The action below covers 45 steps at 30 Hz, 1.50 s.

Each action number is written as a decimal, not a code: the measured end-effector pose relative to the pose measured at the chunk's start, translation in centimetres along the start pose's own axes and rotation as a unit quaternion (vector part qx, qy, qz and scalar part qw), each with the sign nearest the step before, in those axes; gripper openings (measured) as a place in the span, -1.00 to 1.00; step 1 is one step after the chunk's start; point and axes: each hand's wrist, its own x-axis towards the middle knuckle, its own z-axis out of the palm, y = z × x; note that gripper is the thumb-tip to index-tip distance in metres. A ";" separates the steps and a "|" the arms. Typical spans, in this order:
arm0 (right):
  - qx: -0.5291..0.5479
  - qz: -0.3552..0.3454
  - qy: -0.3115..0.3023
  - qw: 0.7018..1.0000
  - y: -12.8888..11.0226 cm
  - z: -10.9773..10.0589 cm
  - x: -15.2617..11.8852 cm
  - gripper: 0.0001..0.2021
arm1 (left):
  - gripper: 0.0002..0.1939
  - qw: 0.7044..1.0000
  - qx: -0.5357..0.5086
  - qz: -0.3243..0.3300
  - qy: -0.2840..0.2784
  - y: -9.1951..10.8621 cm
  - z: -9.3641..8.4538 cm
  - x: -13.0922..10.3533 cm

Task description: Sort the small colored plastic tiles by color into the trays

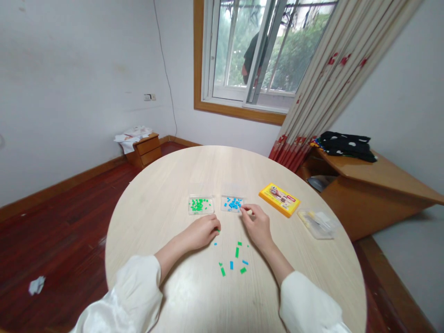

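My left hand [207, 229] rests low over the table with its fingers curled together, a small green building piece [218, 231] just showing at the fingertips. At the right edge of a clear box of blue pieces [222, 208], my right hand [257, 225] has its thumb and fingers pinched. Whatever lies between those fingertips is too small to make out. Left of that box stands another clear box [190, 210] holding many green pieces [198, 205]. Loose on the table between my forearms are several green pieces [237, 252] and several blue pieces [231, 265].
On the round table [166, 194], a yellow box [279, 200] and a clear case [317, 224] lie to the right. Beyond are a wooden desk [374, 194] with black cloth [347, 144], a small cabinet [147, 150] with papers, and a curtain [333, 69]. A person [250, 58] is outside the window.
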 end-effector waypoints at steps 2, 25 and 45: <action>-0.004 0.001 0.026 1.000 0.9 0.6 0.9 -0.80 | -0.92 1.000 -0.001 -0.011 0.022 0.0 -0.3 -0.1; 0.031 -0.061 -0.370 0.927 -4.7 -0.7 -1.3 -0.86 | -0.80 0.956 -0.032 -0.140 0.257 -1.5 -3.6 -0.2; -0.024 -0.022 0.002 0.999 1.9 1.4 2.5 -0.81 | -0.74 0.969 -0.141 0.099 -0.175 2.8 -1.7 -1.6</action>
